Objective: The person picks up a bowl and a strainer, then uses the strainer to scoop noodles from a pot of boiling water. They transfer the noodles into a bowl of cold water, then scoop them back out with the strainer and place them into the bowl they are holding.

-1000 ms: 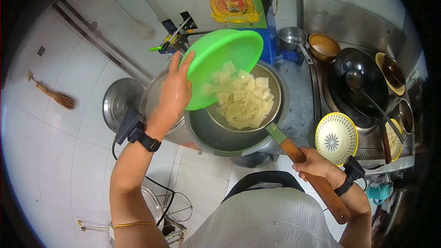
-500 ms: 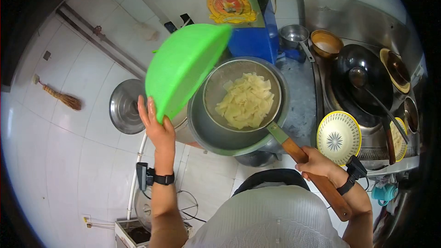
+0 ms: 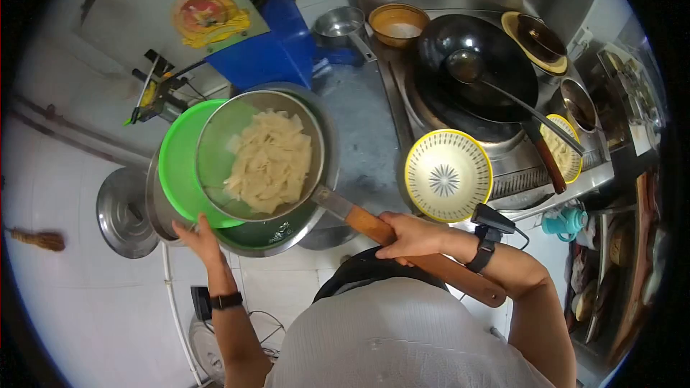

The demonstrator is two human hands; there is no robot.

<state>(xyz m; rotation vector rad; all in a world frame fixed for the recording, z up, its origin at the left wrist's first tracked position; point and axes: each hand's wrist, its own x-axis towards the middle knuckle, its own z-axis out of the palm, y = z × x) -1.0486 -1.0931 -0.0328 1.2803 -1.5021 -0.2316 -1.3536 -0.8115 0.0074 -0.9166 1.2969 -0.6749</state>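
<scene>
My right hand is wrapped round the wooden handle of a round mesh strainer. Pale, thin, flat slices are heaped in the strainer. A bright green plastic basin stands upright under the strainer's left part. At its near edge is my left hand, thumb by the rim and fingers outside, closed on the basin. Beneath both is a large metal basin with liquid in its near part; the green basin and strainer hide much of its inside.
A yellow-rimmed bowl stands right of the metal counter. Behind it, a black wok holds a ladle. A brown bowl and metal saucepan stand farther back. A metal lid is at left.
The green basin has come down from a raised, tilted position to beneath the strainer, with my left hand lowered. The strainer has shifted left over it. The camera view has swung right.
</scene>
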